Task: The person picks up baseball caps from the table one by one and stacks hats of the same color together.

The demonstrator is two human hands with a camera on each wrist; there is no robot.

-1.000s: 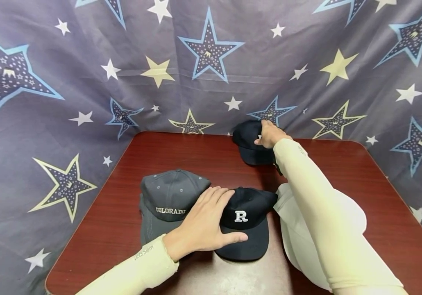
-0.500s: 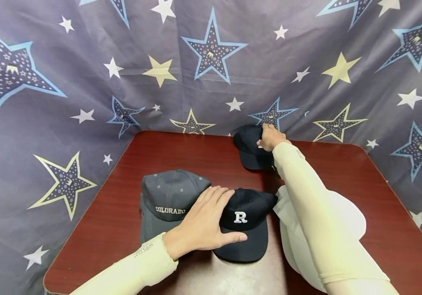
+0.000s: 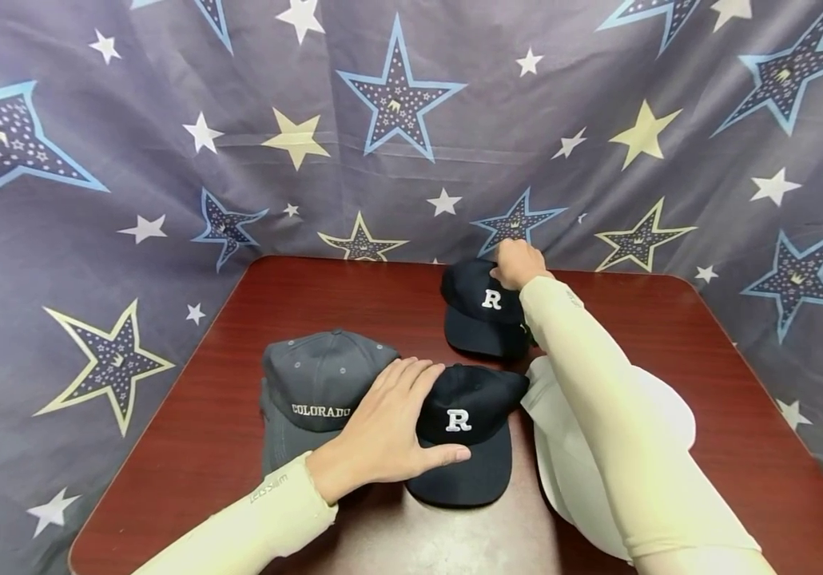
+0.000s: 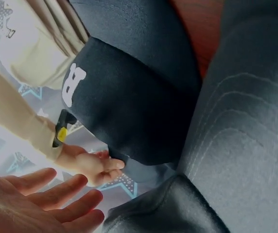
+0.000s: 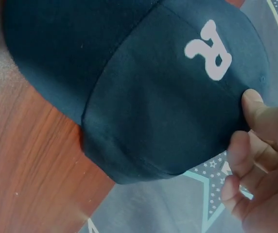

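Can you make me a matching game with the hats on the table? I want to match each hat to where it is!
Hats:
1. grey Colorado cap
2. near black R cap
3. far black R cap
4. white cap

Places:
A. partly hidden under the right sleeve
B. at the table's far edge, right hand on it
C. leftmost hat
D. under the left hand's thumb

Pairs: 1-C, 2-D, 3-B, 4-A

Even, bright indoor light, sharp head view

Soft glare on the table (image 3: pixel 411 551) at lower centre; frame edges bend; wrist views are dim and blurred close up.
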